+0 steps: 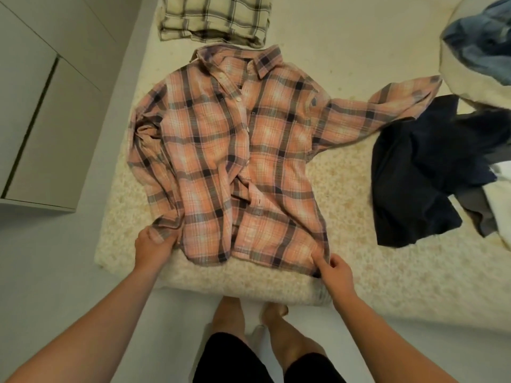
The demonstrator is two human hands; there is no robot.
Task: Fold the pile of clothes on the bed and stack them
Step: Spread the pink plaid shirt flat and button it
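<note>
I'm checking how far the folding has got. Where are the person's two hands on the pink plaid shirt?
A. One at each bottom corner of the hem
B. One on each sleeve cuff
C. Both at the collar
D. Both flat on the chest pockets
A: the left hand and right hand each pinch a bottom hem corner of the pink plaid shirt, which lies spread open on the bed, collar at the far end.

Seen from above, a person's two bare forearms reach into the frame with no sleeves showing. The left hand and the right hand wear no gloves, rings or watch. Lower down, black knee-length shorts of plain fabric cover the thighs. The legs and feet are bare.
</note>
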